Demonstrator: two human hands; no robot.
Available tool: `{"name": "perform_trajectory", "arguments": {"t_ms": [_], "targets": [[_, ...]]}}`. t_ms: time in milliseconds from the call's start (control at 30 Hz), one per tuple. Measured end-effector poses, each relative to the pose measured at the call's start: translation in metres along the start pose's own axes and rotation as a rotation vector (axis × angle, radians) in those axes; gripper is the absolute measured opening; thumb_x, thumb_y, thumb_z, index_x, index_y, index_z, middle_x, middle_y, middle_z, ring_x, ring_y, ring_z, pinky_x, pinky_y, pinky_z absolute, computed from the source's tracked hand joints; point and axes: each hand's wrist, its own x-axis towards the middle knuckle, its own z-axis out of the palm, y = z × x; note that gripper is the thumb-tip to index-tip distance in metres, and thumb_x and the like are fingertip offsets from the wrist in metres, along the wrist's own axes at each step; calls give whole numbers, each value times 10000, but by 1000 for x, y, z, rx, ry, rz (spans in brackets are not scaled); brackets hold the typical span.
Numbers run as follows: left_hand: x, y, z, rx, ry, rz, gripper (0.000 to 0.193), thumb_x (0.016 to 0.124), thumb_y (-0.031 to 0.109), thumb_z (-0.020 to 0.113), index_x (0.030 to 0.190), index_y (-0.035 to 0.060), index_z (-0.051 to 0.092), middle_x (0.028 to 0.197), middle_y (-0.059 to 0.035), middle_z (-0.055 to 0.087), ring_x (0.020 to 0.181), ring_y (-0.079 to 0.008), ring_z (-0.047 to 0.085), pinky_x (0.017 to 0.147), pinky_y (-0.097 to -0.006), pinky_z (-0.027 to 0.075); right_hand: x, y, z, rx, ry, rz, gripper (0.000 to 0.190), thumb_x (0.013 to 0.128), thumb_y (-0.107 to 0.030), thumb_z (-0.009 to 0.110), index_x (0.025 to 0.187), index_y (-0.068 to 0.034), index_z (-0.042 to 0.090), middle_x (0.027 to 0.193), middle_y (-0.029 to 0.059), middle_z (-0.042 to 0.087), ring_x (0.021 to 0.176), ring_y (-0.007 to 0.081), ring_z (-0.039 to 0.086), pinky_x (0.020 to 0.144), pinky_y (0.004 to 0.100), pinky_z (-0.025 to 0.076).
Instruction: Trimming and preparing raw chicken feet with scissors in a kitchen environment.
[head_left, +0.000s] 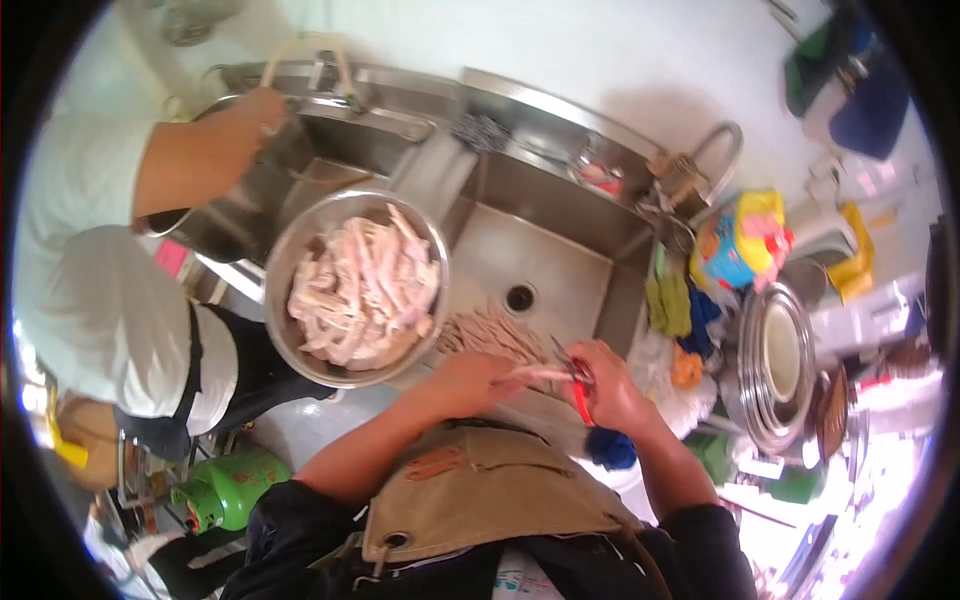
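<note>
My left hand (474, 384) grips a long pale piece of raw meat (541, 373), perhaps a poultry neck, over the near edge of the sink. My right hand (611, 386) is closed around red-handled scissors (581, 394), whose blades meet or lie beside the far end of that piece. Left of my hands, a large steel bowl (276, 330) holds a heap of similar raw pieces (364, 289). Just beyond my hands, a pile of thin pinkish-brown strips (491, 334) lies in the near part of the steel sink (551, 240).
At left a person in a white top reaches over a second basin, a hand on a large metal pot (251, 202). On the right are cloths (667, 304), a yellow-and-blue container (731, 244) and stacked metal bowls (750, 375). A green gas cylinder (244, 484) stands lower left.
</note>
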Motion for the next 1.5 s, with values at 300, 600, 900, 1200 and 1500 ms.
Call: {"name": "perform_trajectory", "arguments": {"t_ms": [300,600,900,1200,1500], "targets": [[-1,12,4,-348,54,-80,305,879,297,640,944,0,632,764,-179,613,677,-275,589,645,-379,459,-14,12,6,49,36,87,436,725,6,715,1131,-44,565,908,158,597,835,364,579,754,414,484],[7,18,1,-515,-122,-307,447,947,408,539,863,-3,694,620,-86,621,587,-175,565,572,-335,449,-14,3,10,78,22,12,415,705,27,720,1092,-51,594,948,157,620,842,362,586,749,419,496],[1,21,0,-898,10,-306,435,973,325,437,758,8,642,650,-88,646,536,-105,510,500,-277,379,-10,5,18,79,120,-38,432,686,37,737,1083,-53,593,915,162,606,823,351,582,698,405,503],[-8,12,7,-359,214,-141,398,974,293,449,887,-33,659,729,-172,657,661,-321,621,632,-423,466,-14,4,11,-66,194,-34,432,744,-27,753,1133,-38,565,925,141,597,806,264,586,755,351,489],[-19,42,-18,-154,299,-96,301,969,204,487,1064,-47,623,931,-254,634,872,-437,601,765,-447,477,-34,-51,-39,737,-416,483,408,881,-116,641,1255,-3,523,898,51,617,794,93,580,714,250,467]]}}
